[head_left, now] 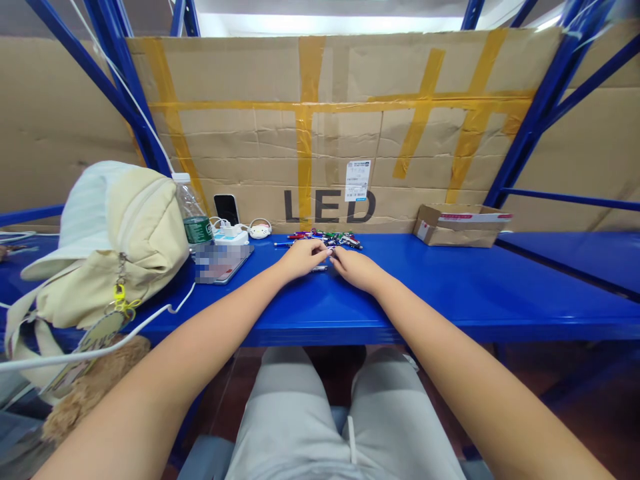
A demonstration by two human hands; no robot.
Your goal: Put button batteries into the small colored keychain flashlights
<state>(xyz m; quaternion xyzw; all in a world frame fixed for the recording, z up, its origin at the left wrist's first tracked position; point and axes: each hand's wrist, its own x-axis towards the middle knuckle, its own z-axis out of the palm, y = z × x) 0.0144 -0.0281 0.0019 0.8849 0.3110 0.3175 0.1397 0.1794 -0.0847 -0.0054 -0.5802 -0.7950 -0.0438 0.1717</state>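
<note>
My left hand (pixel 303 259) and my right hand (pixel 356 268) meet over the blue tabletop, fingertips nearly touching. Both are closed in a pinch, and whatever lies between the fingers is too small and covered to name. Just behind them spreads a pile of pens (pixel 345 239) in red, green, blue, black and silver. A blue pen (pixel 283 245) pokes out at the pile's left side, partly covered by my left hand. Below the fingertips, a silver pen (pixel 319 269) lies on the table, its left part hidden by my left hand.
On the left stand a cream backpack (pixel 155 227) with a pale cap, a water bottle (pixel 196 220), a power strip (pixel 231 235) and a flat tablet-like device (pixel 235 261). An open cardboard box (pixel 455 230) sits back right. A taped cardboard panel (pixel 240 147) closes the back.
</note>
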